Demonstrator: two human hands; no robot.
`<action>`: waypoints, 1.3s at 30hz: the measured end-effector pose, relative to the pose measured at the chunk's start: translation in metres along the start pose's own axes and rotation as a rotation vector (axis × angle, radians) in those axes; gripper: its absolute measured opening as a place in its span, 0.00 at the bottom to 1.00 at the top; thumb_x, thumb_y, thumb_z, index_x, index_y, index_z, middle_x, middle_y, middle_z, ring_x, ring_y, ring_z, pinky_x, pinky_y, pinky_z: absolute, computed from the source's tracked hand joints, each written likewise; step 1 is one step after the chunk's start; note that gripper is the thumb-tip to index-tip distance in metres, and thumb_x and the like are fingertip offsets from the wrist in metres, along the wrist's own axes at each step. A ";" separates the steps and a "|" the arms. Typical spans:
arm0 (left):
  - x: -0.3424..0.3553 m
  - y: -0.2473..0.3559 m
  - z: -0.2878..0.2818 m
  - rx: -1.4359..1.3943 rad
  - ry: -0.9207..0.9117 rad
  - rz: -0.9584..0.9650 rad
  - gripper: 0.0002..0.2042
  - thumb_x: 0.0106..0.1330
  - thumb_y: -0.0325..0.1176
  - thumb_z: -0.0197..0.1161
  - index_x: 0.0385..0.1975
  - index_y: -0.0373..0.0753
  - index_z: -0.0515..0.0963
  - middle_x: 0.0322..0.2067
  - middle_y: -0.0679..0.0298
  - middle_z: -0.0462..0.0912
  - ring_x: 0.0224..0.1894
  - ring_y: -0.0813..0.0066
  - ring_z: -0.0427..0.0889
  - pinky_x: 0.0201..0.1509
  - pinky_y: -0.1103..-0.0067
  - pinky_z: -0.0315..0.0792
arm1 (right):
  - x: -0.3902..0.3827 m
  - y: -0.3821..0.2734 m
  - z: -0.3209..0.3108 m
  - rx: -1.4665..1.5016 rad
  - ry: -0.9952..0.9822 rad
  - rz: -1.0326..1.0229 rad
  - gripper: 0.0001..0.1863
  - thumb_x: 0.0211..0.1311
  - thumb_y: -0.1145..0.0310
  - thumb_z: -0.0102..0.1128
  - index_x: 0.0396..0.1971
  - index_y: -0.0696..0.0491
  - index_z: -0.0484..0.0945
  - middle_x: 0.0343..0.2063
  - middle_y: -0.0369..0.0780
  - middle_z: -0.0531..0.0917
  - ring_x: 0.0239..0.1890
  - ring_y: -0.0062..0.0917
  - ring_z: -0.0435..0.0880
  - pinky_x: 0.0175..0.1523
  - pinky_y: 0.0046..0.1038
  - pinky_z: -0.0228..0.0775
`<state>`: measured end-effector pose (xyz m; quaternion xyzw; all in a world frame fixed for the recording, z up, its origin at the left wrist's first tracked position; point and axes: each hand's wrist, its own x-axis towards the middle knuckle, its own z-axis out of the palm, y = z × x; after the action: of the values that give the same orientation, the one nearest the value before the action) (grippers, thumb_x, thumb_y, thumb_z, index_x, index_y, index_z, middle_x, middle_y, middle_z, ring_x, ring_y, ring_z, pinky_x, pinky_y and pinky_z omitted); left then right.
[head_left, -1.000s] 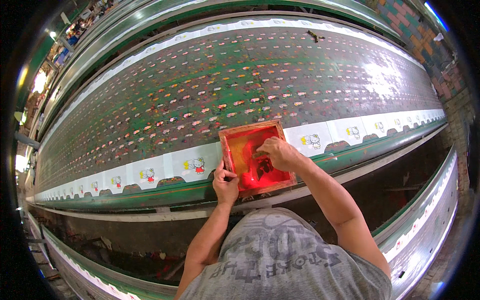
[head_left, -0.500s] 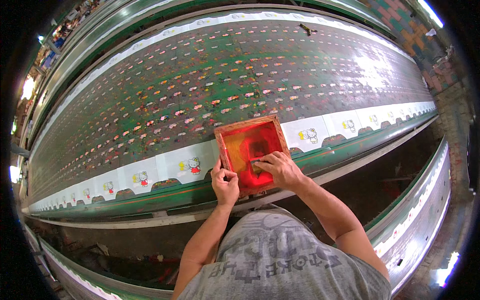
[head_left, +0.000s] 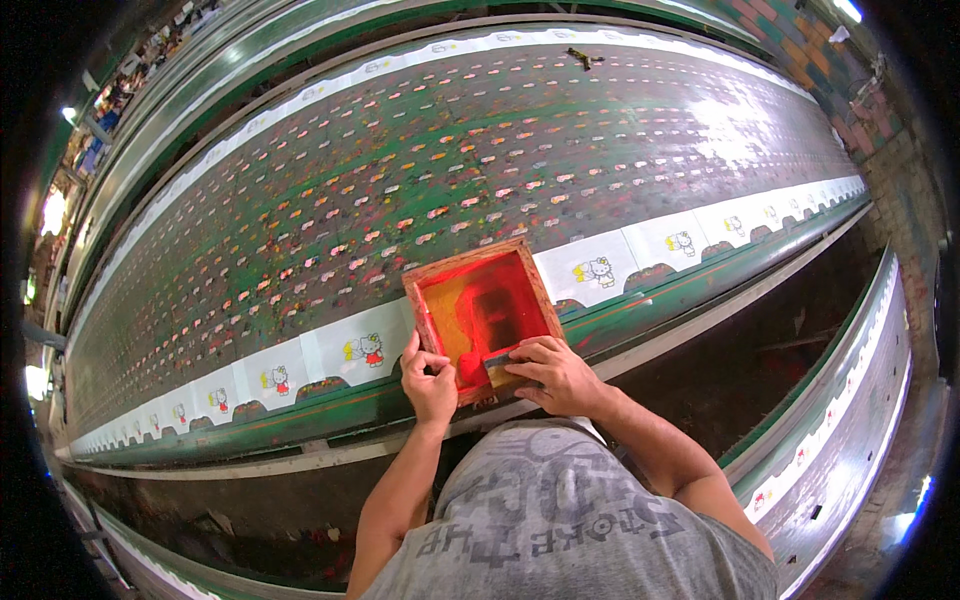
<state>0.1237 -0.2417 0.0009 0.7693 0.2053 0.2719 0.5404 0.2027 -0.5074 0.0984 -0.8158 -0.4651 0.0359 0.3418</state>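
Note:
A small wooden screen-printing frame (head_left: 466, 258) lies over the row of white printed sheets at the near edge of a long table. Wet red ink (head_left: 492, 300) covers much of the mesh inside it, with a yellowish patch at its left. My left hand (head_left: 428, 388) is closed on the frame's near left corner, fingers curled against the wood. In my right hand (head_left: 556, 376) is a small squeegee (head_left: 497, 369), its blade tilted at the near end of the mesh. Fingers hide part of the squeegee.
White sheets (head_left: 630, 250) with cartoon cat prints run along the table's green near edge (head_left: 330, 408); those left of the frame have red clothing. A dark tool (head_left: 584, 60) lies at the table's far side. Another long table (head_left: 850, 430) stands at the lower right.
My right hand has drawn the squeegee toward me, from mid-mesh to the near end of the frame. The left hand keeps its hold. The whole view has shifted slightly.

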 end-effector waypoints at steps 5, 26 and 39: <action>0.000 0.039 0.017 0.047 0.011 0.057 0.09 0.57 0.15 0.70 0.24 0.39 0.79 0.76 0.39 0.78 0.75 0.49 0.80 0.82 0.60 0.68 | -0.039 0.036 -0.020 0.111 0.337 0.233 0.21 0.66 0.74 0.78 0.59 0.56 0.89 0.62 0.48 0.87 0.67 0.45 0.85 0.72 0.44 0.77; -0.047 0.077 0.230 -0.233 0.023 -0.080 0.09 0.57 0.12 0.68 0.27 0.36 0.80 0.80 0.35 0.73 0.69 0.64 0.86 0.63 0.73 0.79 | -0.163 0.189 -0.175 0.385 0.387 0.266 0.18 0.72 0.77 0.72 0.61 0.56 0.87 0.61 0.48 0.88 0.64 0.43 0.88 0.69 0.41 0.80; -0.048 0.070 0.222 -0.334 0.008 -0.230 0.10 0.55 0.12 0.69 0.28 0.37 0.80 0.82 0.35 0.68 0.73 0.62 0.83 0.69 0.71 0.78 | -0.181 0.212 -0.209 0.321 0.304 0.202 0.15 0.73 0.82 0.70 0.57 0.58 0.88 0.54 0.50 0.91 0.55 0.44 0.92 0.59 0.38 0.86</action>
<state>0.2304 -0.4540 -0.0018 0.6392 0.2462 0.2417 0.6873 0.3350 -0.8298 0.0860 -0.7895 -0.3126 0.0200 0.5278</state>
